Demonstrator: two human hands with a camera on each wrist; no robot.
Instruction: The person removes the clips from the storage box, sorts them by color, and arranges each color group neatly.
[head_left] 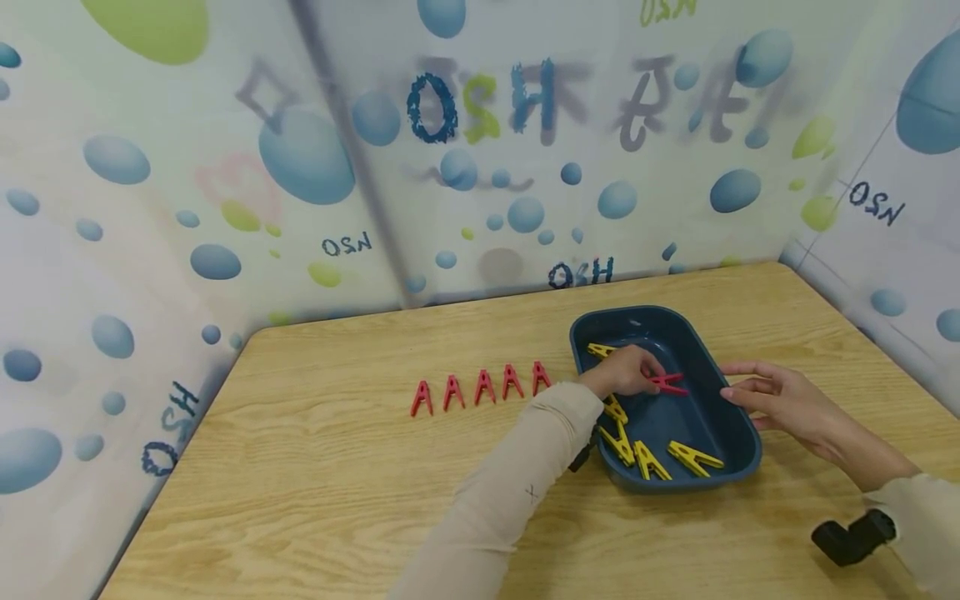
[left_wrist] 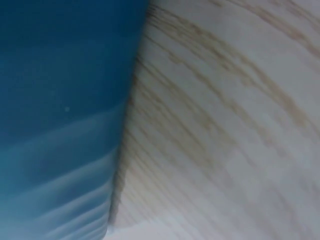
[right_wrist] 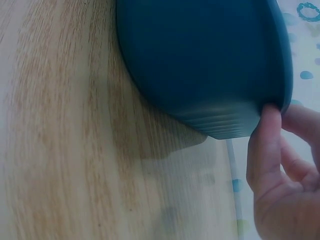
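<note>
A dark blue plastic basin [head_left: 701,425] stands on the wooden table with several yellow clothespins [head_left: 693,457] lying inside. Reaching over its left rim, my left hand [head_left: 628,371] pinches a red clothespin [head_left: 671,384] whose two legs point right, above the basin floor. My right hand [head_left: 787,404] grips the basin's right rim; in the right wrist view its thumb [right_wrist: 267,145] lies against the outer wall just below the edge. Only the basin's outer side [left_wrist: 60,125] and the table show in the left wrist view; the hand itself is out of that picture.
Left of the basin, several red clothespins [head_left: 483,387] stand in a row on the wooden table [head_left: 322,483]. A wall covering printed with blue and green drops [head_left: 307,158] rises behind the table's back edge and along both sides.
</note>
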